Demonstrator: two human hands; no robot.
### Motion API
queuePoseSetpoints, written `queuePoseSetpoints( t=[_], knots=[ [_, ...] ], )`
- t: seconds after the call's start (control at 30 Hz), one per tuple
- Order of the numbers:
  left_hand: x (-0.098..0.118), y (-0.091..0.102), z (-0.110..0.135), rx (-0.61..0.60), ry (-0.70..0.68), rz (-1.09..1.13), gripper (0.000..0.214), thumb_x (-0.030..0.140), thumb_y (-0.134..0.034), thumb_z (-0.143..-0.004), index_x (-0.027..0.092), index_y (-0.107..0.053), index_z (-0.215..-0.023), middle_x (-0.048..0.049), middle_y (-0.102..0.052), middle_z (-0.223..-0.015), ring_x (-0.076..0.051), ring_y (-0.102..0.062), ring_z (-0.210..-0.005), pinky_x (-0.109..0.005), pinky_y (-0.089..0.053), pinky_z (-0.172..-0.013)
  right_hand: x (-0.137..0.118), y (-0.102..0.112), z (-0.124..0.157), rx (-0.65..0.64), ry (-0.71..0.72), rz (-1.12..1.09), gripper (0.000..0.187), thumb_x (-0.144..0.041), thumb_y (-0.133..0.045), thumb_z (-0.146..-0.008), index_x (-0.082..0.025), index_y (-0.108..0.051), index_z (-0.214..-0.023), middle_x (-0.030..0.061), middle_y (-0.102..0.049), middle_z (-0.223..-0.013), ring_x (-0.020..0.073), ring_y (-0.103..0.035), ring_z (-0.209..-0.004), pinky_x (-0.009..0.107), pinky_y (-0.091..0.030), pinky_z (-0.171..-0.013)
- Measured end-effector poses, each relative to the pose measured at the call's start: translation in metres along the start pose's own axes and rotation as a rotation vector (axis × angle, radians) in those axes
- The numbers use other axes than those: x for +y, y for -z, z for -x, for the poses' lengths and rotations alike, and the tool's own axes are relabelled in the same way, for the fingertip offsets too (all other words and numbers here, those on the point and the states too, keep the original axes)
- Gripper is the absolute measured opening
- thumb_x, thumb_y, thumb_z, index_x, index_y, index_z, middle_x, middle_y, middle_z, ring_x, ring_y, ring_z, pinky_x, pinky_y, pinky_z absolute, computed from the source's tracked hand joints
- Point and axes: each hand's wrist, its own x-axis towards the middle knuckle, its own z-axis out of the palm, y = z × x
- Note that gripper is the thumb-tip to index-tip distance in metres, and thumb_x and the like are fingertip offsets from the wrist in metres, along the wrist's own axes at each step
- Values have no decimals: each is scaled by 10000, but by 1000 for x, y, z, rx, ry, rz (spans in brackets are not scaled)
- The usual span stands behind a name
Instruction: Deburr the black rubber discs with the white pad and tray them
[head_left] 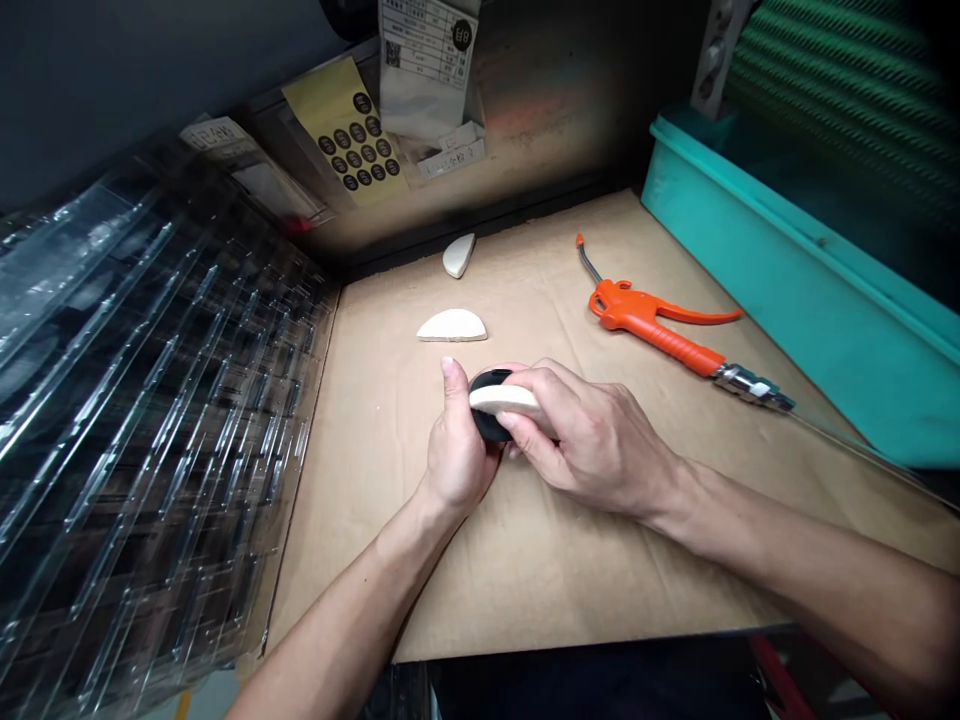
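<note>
My left hand (461,445) is wrapped round a black rounded part (491,425), its thumb pointing up along the near side. Pinched in my right hand (592,430) is a white half-round pad (502,400), pressed edge-on against the face of the black part. Much of the black part is hidden by the pad and my fingers. Just beyond my hands, a second white half-round pad (451,325) lies on the cardboard (375,480). Farther back lies a smaller-looking white pad (458,256).
An orange air blow gun (660,325) with a metal hose fitting lies to the right. Beyond it stands a teal bin (780,270). Stacked clear plastic trays (165,400) rise at the left. A yellow sticker sheet (349,135) and paper labels (427,70) hang at the back.
</note>
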Motion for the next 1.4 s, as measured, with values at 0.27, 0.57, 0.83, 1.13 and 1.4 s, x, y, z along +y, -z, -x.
queuePoseSetpoints(
  t=[0.27, 0.57, 0.83, 1.13, 1.4],
  knots=[
    [-1, -2, 1, -2, 13, -38, 730, 721, -279, -1020, 161, -565, -648, -46, -574, -581, -139, -610, -572, -222, -465, -525, -2, 1, -1, 83, -82, 149, 270, -298, -474, -1040, -131, -644, -1168, 60, -681, -1011, 213, -679, -824, 337, -433, -569],
    [-3, 1, -3, -14, -36, -32, 732, 678, -251, -1044, 147, -731, -893, -47, -637, -636, -135, -612, -561, -215, -389, -458, -1, 2, 0, -18, -70, -128, 327, -236, -498, -994, -44, -636, -1219, 125, -704, -1118, 257, -704, -980, 368, -534, -786],
    [-2, 1, -2, -18, -55, -83, 733, 736, -329, -999, 133, -745, -1025, -42, -653, -662, -118, -562, -499, -219, -369, -427, 7, 26, -5, -246, -66, -82, 244, -244, -514, -881, -115, -679, -1008, 102, -735, -1030, 230, -675, -781, 350, -432, -666],
    [2, -2, -3, -94, -26, -98, 719, 675, -240, -1042, 134, -713, -1010, -15, -577, -549, -116, -522, -451, -219, -408, -438, 8, 24, -3, -92, -65, 227, 307, -273, -531, -942, -127, -708, -1146, 56, -719, -947, 242, -671, -748, 371, -319, -583],
    [-2, 2, 0, -14, -29, -202, 704, 755, -360, -982, 158, -731, -942, -5, -583, -547, -112, -510, -424, -220, -335, -395, 3, 21, -5, -153, -51, -142, 270, -250, -518, -953, -103, -690, -1100, 68, -717, -982, 199, -669, -804, 317, -442, -685]
  ],
)
